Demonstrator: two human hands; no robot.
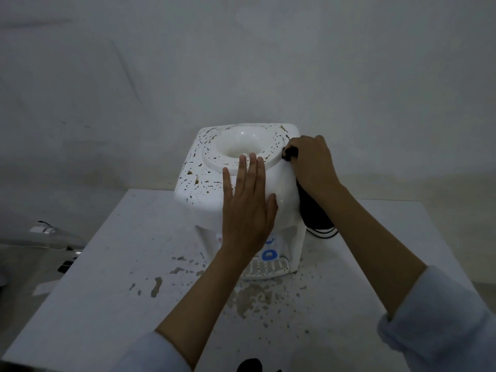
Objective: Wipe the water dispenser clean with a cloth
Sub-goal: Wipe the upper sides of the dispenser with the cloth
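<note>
Gripping a dark cloth, right hand is wiping dispenser at frame centre; left hand is bracing flat, unclenched; left side is remaining speckled.

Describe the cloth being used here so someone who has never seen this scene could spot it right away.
Find the white water dispenser standing on the spattered white table. At the dispenser's top right edge the right hand grips a black cloth, which hangs down that side beneath the wrist. It is the only dark, soft thing against the white casing; the left hand lies flat and holds nothing.
</note>
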